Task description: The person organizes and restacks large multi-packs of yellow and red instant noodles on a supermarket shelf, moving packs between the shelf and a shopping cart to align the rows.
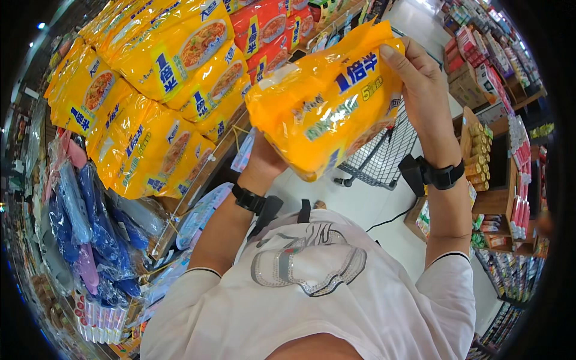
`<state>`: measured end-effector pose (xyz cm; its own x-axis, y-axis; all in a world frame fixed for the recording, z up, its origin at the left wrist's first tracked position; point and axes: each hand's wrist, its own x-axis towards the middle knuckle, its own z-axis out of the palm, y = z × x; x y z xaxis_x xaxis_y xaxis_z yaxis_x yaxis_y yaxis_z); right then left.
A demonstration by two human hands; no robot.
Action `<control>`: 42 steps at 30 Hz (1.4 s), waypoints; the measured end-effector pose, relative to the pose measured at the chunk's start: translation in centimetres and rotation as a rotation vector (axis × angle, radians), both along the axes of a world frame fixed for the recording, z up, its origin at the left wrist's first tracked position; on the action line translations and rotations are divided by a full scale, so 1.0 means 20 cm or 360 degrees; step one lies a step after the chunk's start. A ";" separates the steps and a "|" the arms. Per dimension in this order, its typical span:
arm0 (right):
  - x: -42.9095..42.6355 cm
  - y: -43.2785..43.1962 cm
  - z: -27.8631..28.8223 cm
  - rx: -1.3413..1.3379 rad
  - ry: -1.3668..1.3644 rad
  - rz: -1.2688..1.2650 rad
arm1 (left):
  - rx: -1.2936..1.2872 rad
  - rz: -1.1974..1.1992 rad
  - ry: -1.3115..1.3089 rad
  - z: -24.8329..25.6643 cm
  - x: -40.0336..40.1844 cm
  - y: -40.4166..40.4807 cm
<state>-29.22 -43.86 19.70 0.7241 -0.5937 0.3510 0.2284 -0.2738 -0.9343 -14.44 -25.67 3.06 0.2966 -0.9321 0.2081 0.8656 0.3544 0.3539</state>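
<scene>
A large yellow plastic multipack of instant noodles [324, 105] is held up in front of me between both hands. My right hand [416, 74] pinches its upper right corner, thumb on the front face. At the lower left, my left hand [267, 155] supports the pack from beneath, its fingers mostly hidden behind the plastic. Similar yellow noodle packs [148, 58] are stacked on the display to the left, with red noodle packs [261, 33] beyond them. Each wrist wears a black strap with a device.
A wire shopping cart [382, 155] stands on the pale floor beyond the held pack. Plastic-wrapped slippers [94, 216] hang or lie at the left below the display. Wooden shelves [497, 198] with golden cans [478, 157] and other goods line the right side.
</scene>
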 end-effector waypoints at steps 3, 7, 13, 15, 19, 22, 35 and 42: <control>-0.07 -0.08 0.06 -0.0237 0.0149 0.0079 | 0.0096 0.0095 -0.0044 -0.03 -0.02 -0.03; -0.13 -0.32 -0.03 -0.0298 -0.0100 0.0014 | 0.0106 0.0105 0.0023 -0.07 -0.07 -0.08; -0.33 -0.45 -0.60 -0.0489 0.0209 0.0299 | 0.0185 0.0033 0.0141 -0.05 -0.21 -0.13; -0.37 -0.45 -0.73 0.0194 0.0095 0.0461 | 0.0355 0.0104 -0.0061 0.00 -0.27 -0.14; -0.40 -0.39 -0.90 0.1495 -0.0310 0.0550 | 0.0678 0.0337 -0.0929 0.05 -0.31 -0.14; -0.45 -0.40 -1.01 0.1753 -0.0225 0.0572 | 0.0908 0.0544 -0.1549 -0.06 -0.27 -0.15; -0.58 -0.45 -0.96 0.1648 0.0072 0.0388 | 0.0951 0.0695 -0.1123 -0.04 -0.36 -0.30; -0.57 -0.48 -0.86 0.1359 0.0349 0.0325 | 0.1013 0.0690 -0.0853 -0.16 -0.26 -0.29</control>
